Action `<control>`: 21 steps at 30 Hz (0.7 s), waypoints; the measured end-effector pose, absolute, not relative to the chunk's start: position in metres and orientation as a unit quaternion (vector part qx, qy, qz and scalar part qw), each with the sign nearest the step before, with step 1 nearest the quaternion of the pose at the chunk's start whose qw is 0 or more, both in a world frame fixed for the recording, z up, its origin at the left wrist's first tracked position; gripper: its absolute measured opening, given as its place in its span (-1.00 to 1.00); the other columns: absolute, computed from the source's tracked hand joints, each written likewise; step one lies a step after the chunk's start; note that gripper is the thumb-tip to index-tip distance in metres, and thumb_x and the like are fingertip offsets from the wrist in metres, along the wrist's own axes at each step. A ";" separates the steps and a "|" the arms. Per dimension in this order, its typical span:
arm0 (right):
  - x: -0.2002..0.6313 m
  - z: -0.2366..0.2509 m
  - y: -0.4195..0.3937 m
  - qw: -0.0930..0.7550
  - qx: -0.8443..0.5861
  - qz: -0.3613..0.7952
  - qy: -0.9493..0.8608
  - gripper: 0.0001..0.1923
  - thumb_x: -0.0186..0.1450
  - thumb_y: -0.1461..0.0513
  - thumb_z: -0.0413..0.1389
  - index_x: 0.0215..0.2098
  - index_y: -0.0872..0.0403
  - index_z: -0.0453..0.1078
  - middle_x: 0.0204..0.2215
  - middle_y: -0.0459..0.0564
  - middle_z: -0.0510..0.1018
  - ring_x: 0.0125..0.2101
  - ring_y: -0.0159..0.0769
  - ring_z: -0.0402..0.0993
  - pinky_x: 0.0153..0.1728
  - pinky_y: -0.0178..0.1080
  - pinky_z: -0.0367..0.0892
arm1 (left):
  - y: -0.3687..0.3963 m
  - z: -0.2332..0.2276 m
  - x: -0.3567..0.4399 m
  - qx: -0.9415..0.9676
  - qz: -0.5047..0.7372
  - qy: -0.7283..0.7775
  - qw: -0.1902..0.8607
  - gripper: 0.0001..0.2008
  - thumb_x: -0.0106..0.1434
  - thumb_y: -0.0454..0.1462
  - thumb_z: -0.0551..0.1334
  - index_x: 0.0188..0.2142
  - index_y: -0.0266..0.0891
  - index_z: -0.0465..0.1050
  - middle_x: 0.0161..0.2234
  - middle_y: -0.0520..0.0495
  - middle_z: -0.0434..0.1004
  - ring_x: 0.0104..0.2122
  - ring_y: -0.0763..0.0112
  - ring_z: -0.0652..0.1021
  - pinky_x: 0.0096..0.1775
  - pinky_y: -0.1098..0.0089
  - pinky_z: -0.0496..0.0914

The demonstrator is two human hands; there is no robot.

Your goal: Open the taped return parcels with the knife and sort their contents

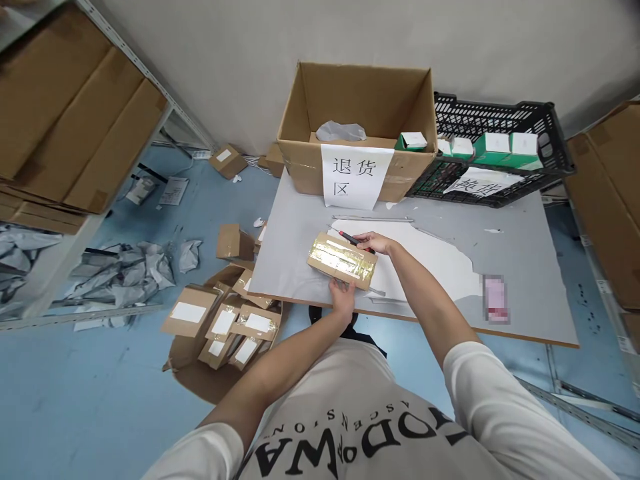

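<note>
A small cardboard box [342, 260] with shiny yellowish tape across its top lies near the front edge of the table. My left hand [343, 297] grips its near side, with fingers curled against the cardboard. In my right hand [376, 243] is a slim red-and-black utility knife [349, 237], held over the far edge of the box. Its tip points left. Under the box, a white sheet [430, 267] partly covers the tabletop.
A large open carton [305, 163] with a paper sign stands at the back, beside a black plastic crate [550, 147] holding green-and-white boxes. A blurred pink item [496, 299] lies at right. Left on the floor, an open carton [187, 373] holds several taped boxes. Shelving [75, 267] stands further left.
</note>
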State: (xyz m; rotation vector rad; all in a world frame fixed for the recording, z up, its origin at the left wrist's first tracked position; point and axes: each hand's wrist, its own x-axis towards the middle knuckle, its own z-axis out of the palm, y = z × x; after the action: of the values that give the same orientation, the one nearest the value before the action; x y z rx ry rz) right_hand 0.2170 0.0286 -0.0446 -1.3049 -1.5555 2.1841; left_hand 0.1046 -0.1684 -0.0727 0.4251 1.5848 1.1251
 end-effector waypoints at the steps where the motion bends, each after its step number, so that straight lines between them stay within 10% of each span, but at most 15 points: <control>1: 0.221 -0.042 0.027 0.105 -0.435 0.717 -0.534 -0.48 0.04 0.27 0.25 0.00 0.03 0.45 -0.23 -0.10 0.60 -0.27 -0.29 0.47 -0.22 -0.26 0.35 | -0.170 -0.070 0.100 0.192 0.467 0.668 0.546 -0.32 0.26 -0.18 0.18 0.22 -0.04 -0.22 0.32 -0.18 -0.15 0.24 0.34 0.18 0.14 0.29 0.26; 10: 0.317 -0.012 -0.055 0.299 -0.495 0.653 -0.489 -0.40 0.16 0.16 0.17 0.18 0.00 0.25 0.01 0.07 0.47 -0.12 -0.20 0.45 -0.23 -0.24 0.35 | -0.143 -0.011 0.032 0.734 0.131 0.605 0.280 0.34 -0.17 0.11 0.38 0.30 -0.30 -0.53 0.32 -0.38 -0.56 0.25 -0.11 -0.46 0.21 -0.12 -0.34; 21: 0.317 -0.044 -0.163 0.361 -0.564 0.664 -0.332 -0.50 0.19 0.09 0.04 0.08 0.05 0.25 -0.14 0.08 0.55 -0.40 -0.30 0.50 -0.51 -0.32 0.34 | -0.046 -0.015 0.041 0.924 -0.139 0.334 0.123 0.30 -0.25 0.06 0.36 0.30 -0.40 -0.35 0.25 -0.49 -0.03 0.24 -0.21 -0.03 0.14 -0.20 -0.38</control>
State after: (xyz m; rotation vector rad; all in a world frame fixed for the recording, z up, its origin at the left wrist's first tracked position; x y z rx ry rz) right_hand 0.3170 -0.1628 -0.0435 -1.4541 -0.8554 1.7114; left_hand 0.0412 -0.0459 -0.0150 2.6952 0.9738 -0.4060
